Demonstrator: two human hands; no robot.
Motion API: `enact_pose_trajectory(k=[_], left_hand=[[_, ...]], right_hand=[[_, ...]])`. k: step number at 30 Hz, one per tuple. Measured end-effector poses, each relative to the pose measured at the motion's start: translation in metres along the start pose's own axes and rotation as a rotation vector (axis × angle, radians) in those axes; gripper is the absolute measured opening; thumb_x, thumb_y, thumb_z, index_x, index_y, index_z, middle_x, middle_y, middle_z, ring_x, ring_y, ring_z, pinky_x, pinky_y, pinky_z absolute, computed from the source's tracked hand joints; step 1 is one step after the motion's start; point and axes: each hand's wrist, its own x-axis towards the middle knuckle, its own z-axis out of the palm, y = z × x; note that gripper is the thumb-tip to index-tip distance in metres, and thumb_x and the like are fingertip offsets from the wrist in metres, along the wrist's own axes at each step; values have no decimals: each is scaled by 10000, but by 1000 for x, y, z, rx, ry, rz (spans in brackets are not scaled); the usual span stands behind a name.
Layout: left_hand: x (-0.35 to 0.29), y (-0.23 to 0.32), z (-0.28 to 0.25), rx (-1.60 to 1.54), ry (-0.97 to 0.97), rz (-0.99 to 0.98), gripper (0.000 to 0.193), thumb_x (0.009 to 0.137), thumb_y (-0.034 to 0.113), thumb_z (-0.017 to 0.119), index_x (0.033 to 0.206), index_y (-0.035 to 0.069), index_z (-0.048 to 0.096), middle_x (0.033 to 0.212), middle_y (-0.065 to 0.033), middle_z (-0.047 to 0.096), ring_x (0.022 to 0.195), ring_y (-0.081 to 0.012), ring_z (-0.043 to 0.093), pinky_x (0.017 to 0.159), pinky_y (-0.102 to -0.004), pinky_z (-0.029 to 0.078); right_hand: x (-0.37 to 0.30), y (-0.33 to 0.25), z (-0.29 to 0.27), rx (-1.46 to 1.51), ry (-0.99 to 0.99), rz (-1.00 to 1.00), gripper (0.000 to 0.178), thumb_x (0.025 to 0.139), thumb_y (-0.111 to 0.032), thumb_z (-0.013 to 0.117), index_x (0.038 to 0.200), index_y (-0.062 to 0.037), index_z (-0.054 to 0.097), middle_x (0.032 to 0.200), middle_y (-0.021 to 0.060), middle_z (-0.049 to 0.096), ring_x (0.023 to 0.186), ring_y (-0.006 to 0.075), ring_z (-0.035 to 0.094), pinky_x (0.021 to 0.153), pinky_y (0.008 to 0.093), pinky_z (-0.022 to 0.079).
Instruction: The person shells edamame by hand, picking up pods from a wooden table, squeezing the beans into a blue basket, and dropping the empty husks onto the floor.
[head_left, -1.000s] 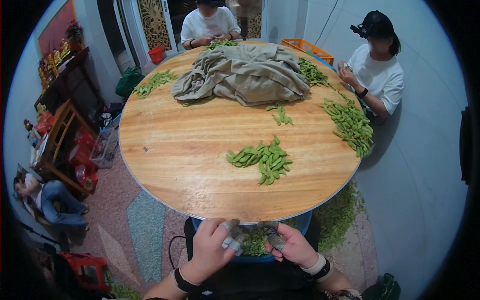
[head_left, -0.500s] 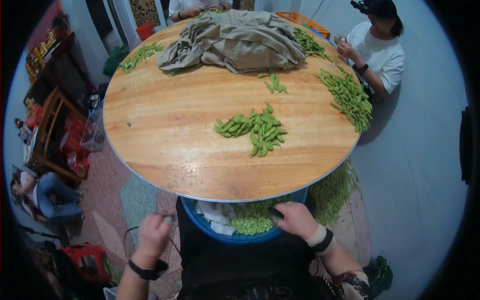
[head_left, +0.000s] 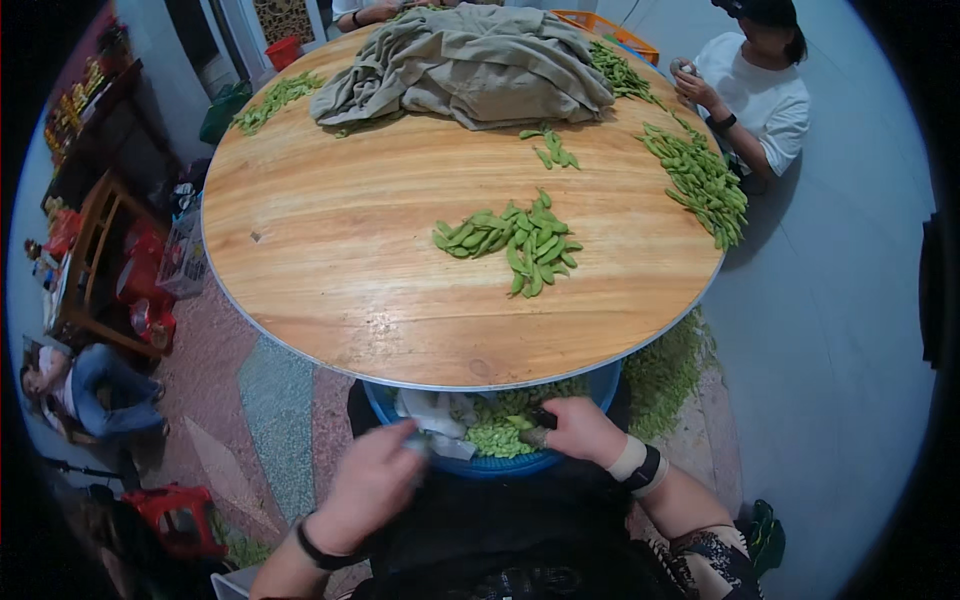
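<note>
- Premises: a home, judging by the furnishings; apparently a living or dining room.
- Furniture: large round wooden table [head_left: 320,230]; slatted wooden piece [head_left: 84,243] at left; red plastic stool [head_left: 172,497] on the floor.
- Left side: dark wooden stand [head_left: 112,122] bearing gold-coloured ornaments [head_left: 93,76].
- Far side: ornate patterned panel [head_left: 285,22].
- Floor [head_left: 272,430]: speckled, with coloured geometric shapes.

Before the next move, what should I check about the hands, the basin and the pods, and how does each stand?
1. Basin below the table edge: ok.
2. Shelled beans inside the basin: ok.
3. Only beans in the basin: not ok; a white cloth lies there too.
4. Right hand at the basin: ok.
5. Left hand with an empty grip: cannot tell; blurred.
6. Green pods heaped on the table: ok.
</note>
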Motion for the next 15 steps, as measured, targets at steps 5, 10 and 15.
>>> enact_pose_trajectory(k=[5, 10, 15], left_hand=[[57, 29, 33, 18, -33, 365, 281, 665, 88, 644, 928, 28, 564, 1127, -156, 604, 874, -292, 610, 722, -388, 507], [64, 27, 43, -129, -94, 273, 190, 705, 80, 620, 880, 34, 562, 949, -150, 629, 728, -290, 577, 651, -391, 484], [63, 19, 45, -941, -137, -276, 264, 850, 67, 619, 1097, -25, 597, 864, -42, 642, 768, -97, 580, 682, -256, 473]], right_hand=[[-13, -38, -27, 844, -240, 295, 241, 823, -168, 646, 1007, -17, 610, 625, 10, 565, 514, 64, 519, 468, 241, 428], [-24, -35, -24, 1146, -200, 375, 232, 915, -227, 586, 1048, -38, 563, 738, -3, 566, 571, 51, 501, 488, 213, 419], [-23, -59, -43, 1043, -127, 262, 282, 908, -142, 515, 1171, -41, 504, 787, -1, 580, 590, 59, 505, 518, 212, 450]])
